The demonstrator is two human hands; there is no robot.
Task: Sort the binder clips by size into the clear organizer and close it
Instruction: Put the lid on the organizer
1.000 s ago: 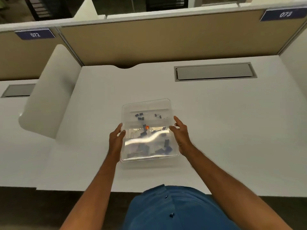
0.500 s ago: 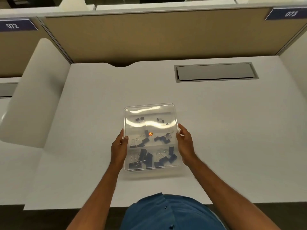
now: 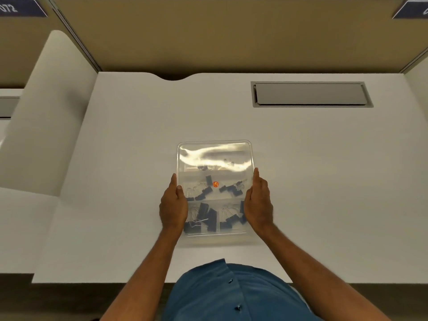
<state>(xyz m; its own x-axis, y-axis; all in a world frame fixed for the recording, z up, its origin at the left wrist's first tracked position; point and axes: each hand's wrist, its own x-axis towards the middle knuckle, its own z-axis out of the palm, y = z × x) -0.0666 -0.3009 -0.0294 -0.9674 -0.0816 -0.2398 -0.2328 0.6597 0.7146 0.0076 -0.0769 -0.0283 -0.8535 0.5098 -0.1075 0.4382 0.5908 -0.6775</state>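
White desk: bare surface all round, with a grey cable hatch at about 2 o'clock from the work and tan partition panels at 12.

Clear organizer: lies flat at the centre of the desk, straight ahead of me. Lid appears down; glare across the far half hides what is under it there. Small orange sticker near the lid's middle.

My left hand sits at the organizer's 9 o'clock edge, thumb curled over the rim and onto the lid, fingers wrapped down the side wall. My right hand is at 3 o'clock, fingers fairly straight and pressed flat along the side wall; I cannot see whether the thumb hooks the rim.

Binder clips: black, all inside. Largest in the two compartments at 6 o'clock, mid-sized in the middle row, smallest just visible at 12 under the glare. No loose clips on the desk.

Judgement: sorting looks done; step in hand is seating the lid. To do well: press evenly on both side edges at once, then run along toward 12 and 6. Check no wire handle is caught under the rim.
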